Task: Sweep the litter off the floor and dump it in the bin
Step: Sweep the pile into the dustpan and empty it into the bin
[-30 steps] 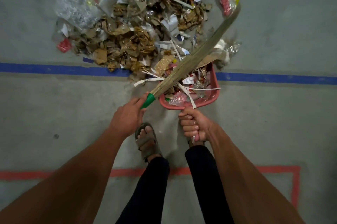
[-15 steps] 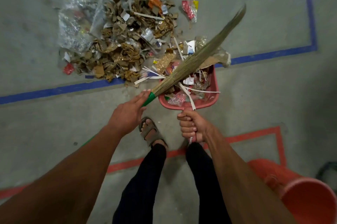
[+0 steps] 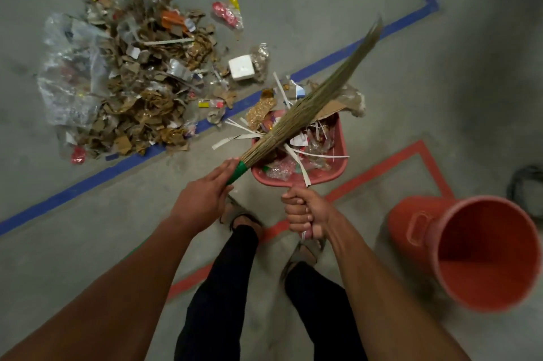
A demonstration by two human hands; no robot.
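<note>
Gripping loaded dustpan [image 3: 329,168] and broom [image 3: 308,107], fingers curled; bin [image 3: 482,255] now nearer

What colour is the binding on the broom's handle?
Green, seen in the head view, just beyond the left hand.

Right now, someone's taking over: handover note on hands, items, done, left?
Left hand holds the broom by its green-wrapped end, bristles lying across the dustpan.
Right hand grips the handle of the red dustpan, which is loaded with paper strips and wrappers.
Orange bin stands open to the right, nothing visible inside.
Done: one pan filled.
Left: dump it in the bin, then sweep up the big litter pile on the floor.
</note>
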